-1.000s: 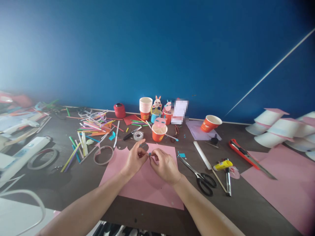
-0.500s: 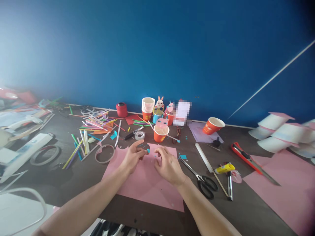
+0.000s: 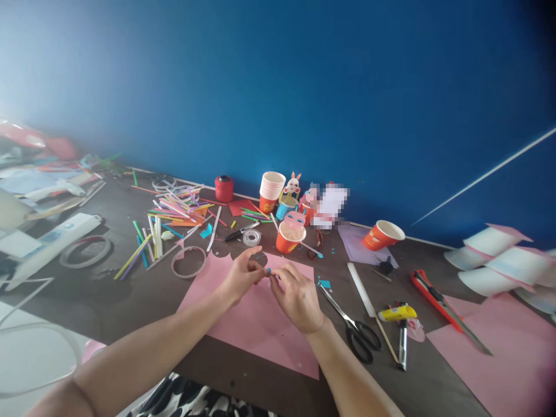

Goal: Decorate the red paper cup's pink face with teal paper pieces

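Blue wall (image 3: 278,87) behind. Our left hand (image 3: 242,277) and right hand (image 3: 300,298) pinch tiny blue bit (image 3: 269,271), fingertips together, over pink paper (image 3: 260,327).

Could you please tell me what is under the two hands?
The pink sheet lies beneath the left hand and right hand. Whatever these hands cover cannot be seen.

Our dark desk (image 3: 141,304), a pink sheet (image 3: 257,324) before us, black-handled scissors (image 3: 354,325) beside it, a tape roll (image 3: 252,244), a red spool (image 3: 224,190), stacked paper cups (image 3: 271,194)
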A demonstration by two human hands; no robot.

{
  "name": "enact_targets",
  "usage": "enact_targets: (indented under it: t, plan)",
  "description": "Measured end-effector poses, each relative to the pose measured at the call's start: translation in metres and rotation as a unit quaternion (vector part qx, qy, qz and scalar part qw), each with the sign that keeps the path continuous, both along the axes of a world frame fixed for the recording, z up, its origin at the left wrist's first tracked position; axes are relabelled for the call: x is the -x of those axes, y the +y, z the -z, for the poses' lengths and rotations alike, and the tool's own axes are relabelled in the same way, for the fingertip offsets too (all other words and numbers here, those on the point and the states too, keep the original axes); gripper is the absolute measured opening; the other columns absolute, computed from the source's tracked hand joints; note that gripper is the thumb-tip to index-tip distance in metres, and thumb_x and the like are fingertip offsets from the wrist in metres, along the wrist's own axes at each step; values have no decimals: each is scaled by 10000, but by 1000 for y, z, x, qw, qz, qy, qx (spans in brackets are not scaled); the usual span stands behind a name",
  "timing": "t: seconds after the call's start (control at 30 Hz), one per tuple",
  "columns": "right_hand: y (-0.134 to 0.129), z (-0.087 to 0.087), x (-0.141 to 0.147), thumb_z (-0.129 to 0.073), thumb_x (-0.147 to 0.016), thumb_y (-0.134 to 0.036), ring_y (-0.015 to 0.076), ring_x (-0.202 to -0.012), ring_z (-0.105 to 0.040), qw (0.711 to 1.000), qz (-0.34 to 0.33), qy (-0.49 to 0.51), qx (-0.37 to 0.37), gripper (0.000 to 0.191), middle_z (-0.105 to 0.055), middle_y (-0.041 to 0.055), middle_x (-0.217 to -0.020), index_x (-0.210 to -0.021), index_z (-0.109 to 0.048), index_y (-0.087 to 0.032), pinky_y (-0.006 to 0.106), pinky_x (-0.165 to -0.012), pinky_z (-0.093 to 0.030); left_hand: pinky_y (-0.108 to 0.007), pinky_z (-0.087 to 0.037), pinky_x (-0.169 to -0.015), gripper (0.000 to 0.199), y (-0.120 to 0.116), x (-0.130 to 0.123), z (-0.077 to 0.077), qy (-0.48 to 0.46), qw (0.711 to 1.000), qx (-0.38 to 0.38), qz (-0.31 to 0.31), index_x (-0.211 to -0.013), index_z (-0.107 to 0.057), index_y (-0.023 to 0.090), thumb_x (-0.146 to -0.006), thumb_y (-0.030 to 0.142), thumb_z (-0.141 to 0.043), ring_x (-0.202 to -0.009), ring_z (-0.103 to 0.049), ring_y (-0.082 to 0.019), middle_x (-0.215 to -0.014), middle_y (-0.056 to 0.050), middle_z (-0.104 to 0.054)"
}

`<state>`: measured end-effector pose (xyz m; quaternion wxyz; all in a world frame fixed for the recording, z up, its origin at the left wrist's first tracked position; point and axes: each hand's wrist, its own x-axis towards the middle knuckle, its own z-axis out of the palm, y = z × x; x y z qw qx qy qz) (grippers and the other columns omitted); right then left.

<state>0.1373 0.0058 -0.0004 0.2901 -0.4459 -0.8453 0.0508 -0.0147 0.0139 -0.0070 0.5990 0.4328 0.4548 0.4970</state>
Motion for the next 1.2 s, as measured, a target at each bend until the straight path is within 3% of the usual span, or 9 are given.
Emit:
enact_targets:
  t: [0.1, 0.2, 0.4, 0.53, 0.77, 1.0, 1.1, 1.2]
  plan:
    - [-1, -1, 1, -433, -830, -212, 133, -673, -536, 998, 22, 39, 33, 141, -553, 43, -769, -788, -562, -174, 222, -597, -399, -194, -358, -487, 646, -2, -2, -3, 22, 1000, -15, 1, -1236, -355, 109, -646, 194, -605, -470, -457, -68, -551, 43, -547]
    - [3, 1, 1, -475, -792, -228, 130, -638, -526, 980, 56, 152, 112, 108, -567, 39, -750, -748, -550, -163, 229, -595, -412, -194, -363, -472, 547, -2, -2, -3, 59, 998, -35, 3, -1202, -383, 110, -688, 196, -550, -470, -474, -74, -607, 1, -603]
    - [12, 8, -4, -559, -716, -361, 79, -399, -390, 873, 72, 338, 344, 230, -433, -47, -462, -625, -537, -151, 196, -396, -344, -176, -339, -422, 205, 2, 0, 6, 111, 993, -34, 16, -828, -596, 110, -667, 236, -588, -513, -509, -95, -624, -30, -611]
    - [13, 10, -2, -601, -669, -377, 68, -363, -350, 829, 68, 391, 394, 242, -388, -66, -409, -620, -542, -148, 189, -363, -317, -172, -315, -393, 139, 2, 0, 5, 110, 993, -19, 43, -696, -623, 119, -666, 251, -590, -458, -473, -79, -584, -20, -601]
    - [12, 9, 0, -589, -673, -392, 78, -381, -375, 834, 65, 371, 405, 243, -436, -50, -450, -647, -547, -154, 193, -370, -320, -172, -290, -391, 162, 3, 0, 8, 104, 994, -22, 37, -631, -625, 117, -648, 278, -610, -438, -448, -76, -536, -15, -587]
    - [8, 7, 1, -573, -698, -365, 84, -422, -414, 885, 62, 328, 324, 228, -451, -39, -499, -622, -516, -158, 192, -399, -334, -178, -328, -428, 225, 1, -1, 11, 105, 993, -58, 23, -701, -618, 113, -657, 334, -623, -486, -465, -81, -583, -21, -587]
    - [9, -2, -3, -562, -717, -372, 83, -418, -401, 897, 83, 328, 284, 227, -456, -37, -495, -663, -533, -153, 194, -401, -340, -182, -349, -449, 327, 4, 1, 4, 89, 992, -81, -27, -880, -608, 115, -652, 348, -636, -525, -483, -92, -621, -14, -585]
    - [12, -24, -9, -558, -724, -386, 84, -413, -406, 912, 94, 311, 252, 239, -495, -26, -512, -706, -562, -148, 197, -406, -352, -182, -323, -411, 359, 19, 5, -14, 77, 991, -67, -89, -915, -623, 112, -656, 360, -627, -471, -440, -76, -601, -1, -554]
